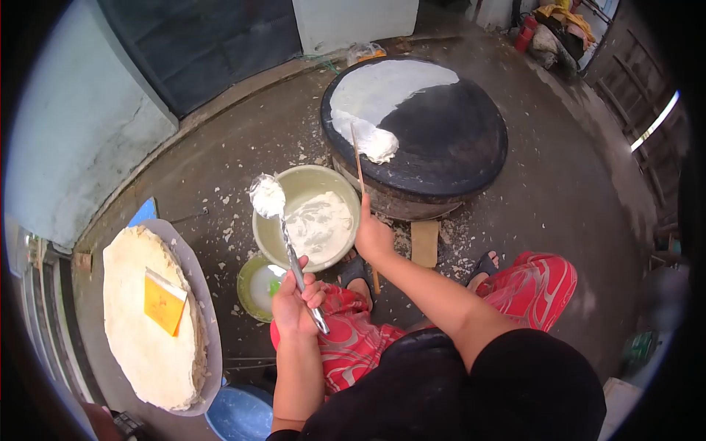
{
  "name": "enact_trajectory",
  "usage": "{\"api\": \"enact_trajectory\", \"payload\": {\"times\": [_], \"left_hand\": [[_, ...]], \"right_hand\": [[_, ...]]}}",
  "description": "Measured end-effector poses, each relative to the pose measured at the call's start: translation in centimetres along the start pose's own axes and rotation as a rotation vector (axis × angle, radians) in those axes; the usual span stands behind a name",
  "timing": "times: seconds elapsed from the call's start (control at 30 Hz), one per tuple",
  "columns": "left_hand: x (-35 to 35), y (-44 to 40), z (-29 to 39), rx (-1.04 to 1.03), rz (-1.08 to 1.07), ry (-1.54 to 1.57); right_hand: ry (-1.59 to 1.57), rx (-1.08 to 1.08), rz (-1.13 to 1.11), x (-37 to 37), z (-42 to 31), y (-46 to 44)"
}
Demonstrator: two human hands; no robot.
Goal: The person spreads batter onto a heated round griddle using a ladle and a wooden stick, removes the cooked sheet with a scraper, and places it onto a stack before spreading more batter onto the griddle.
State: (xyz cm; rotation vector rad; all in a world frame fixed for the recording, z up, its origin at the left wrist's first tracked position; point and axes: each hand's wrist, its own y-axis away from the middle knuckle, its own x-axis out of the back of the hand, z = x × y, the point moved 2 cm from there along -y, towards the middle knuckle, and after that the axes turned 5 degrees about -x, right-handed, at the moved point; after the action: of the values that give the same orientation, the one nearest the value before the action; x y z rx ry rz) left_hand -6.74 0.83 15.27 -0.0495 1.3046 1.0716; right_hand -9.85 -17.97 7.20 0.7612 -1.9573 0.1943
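My left hand (296, 301) is closed round the metal handle of a large spoon (288, 246), its bowl heaped with white batter. Below the spoon sits a pale green basin (265, 234) with a mass of white dough-like batter (321, 224) in it. My right hand (373, 237) grips a thin wooden stick (358, 163) that reaches to the round black griddle (448, 136). At the stick's far end lies a lump of batter (377, 144). A thin white layer of batter (390, 82) covers the griddle's far left part.
On the left, a stack of flat pancakes (140, 316) rests on a pale tray (212, 345), an orange-and-white packet (165, 305) on top. A small green bowl (250, 298) of whitish liquid stands beside the basin. A blue basin (241, 415) is lower left. Crumbs litter the floor.
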Motion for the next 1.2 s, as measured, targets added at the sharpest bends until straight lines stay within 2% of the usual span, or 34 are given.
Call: {"api": "enact_trajectory", "payload": {"times": [0.03, 0.07, 0.17, 0.23, 0.3, 0.33, 0.5, 0.6, 0.63, 0.7, 0.73, 0.83, 0.97, 1.0, 1.03, 1.1, 1.13, 1.17, 1.2], "left_hand": [[0.0, 0.0, -0.1, 0.019, 0.0, 0.018], [0.0, 0.1, -0.1, 0.04, 0.004, 0.036], [-0.2, 0.0, -0.2, 0.051, 0.014, 0.019], [0.1, -0.4, -0.2, 0.074, -0.046, 0.061], [0.5, -0.5, -0.5, 0.094, -0.084, 0.096], [0.5, -0.6, -0.5, 0.081, -0.078, 0.078], [0.1, -0.4, -0.7, 0.086, -0.051, 0.05], [-0.4, -0.3, -0.9, 0.046, -0.012, 0.0], [-0.5, -0.5, -1.0, 0.05, -0.014, -0.002], [-0.5, -0.5, -1.1, 0.012, -0.003, -0.056], [-0.6, -0.5, -1.2, 0.008, 0.004, -0.046], [-0.8, -0.3, -1.3, 0.018, 0.02, -0.055], [-0.4, -0.8, -1.3, 0.04, -0.014, -0.053], [-0.5, -1.0, -1.3, 0.025, 0.003, -0.055], [-0.5, -1.0, -1.4, 0.007, 0.023, -0.055], [-0.6, -1.2, -1.6, 0.008, 0.046, -0.047], [-0.7, -1.2, -1.7, 0.022, 0.044, -0.03], [-0.8, -1.2, -1.7, 0.037, 0.04, -0.014], [-0.9, -1.1, -1.7, 0.035, 0.039, -0.016]], "right_hand": [[0.061, 0.051, 0.048, -0.4, 0.0, -1.4], [0.001, -0.015, 0.071, 0.2, 0.4, -2.2], [-0.053, -0.037, 0.117, 2.4, 3.3, -0.6], [-0.033, -0.124, 0.054, 3.9, 3.6, 2.0], [-0.038, -0.089, -0.031, 3.3, 3.1, 3.2], [0.042, 0.036, 0.029, 1.6, 3.3, 2.4], [0.053, -0.003, 0.145, 2.0, 5.8, -0.2], [0.079, -0.127, -0.027, 6.1, 6.3, 3.4], [0.078, -0.131, -0.025, 5.2, 6.6, 3.3], [0.094, 0.058, 0.064, 3.0, 6.5, 3.3], [0.194, 0.118, -0.002, 2.7, 6.3, 2.8], [0.138, 0.021, 0.111, 3.7, 8.1, 0.8], [0.193, -0.03, 0.106, 7.3, 10.8, 2.4], [0.206, 0.01, 0.203, 6.8, 11.1, 2.6], [0.205, 0.005, 0.205, 6.5, 11.1, 2.5], [0.323, 0.177, 0.094, 5.7, 10.8, 2.3], [0.353, 0.24, 0.201, 4.9, 12.6, 1.4], [0.346, 0.239, 0.2, 5.9, 13.5, 1.1], [0.29, 0.12, 0.152, 7.1, 14.4, 0.5]]}}
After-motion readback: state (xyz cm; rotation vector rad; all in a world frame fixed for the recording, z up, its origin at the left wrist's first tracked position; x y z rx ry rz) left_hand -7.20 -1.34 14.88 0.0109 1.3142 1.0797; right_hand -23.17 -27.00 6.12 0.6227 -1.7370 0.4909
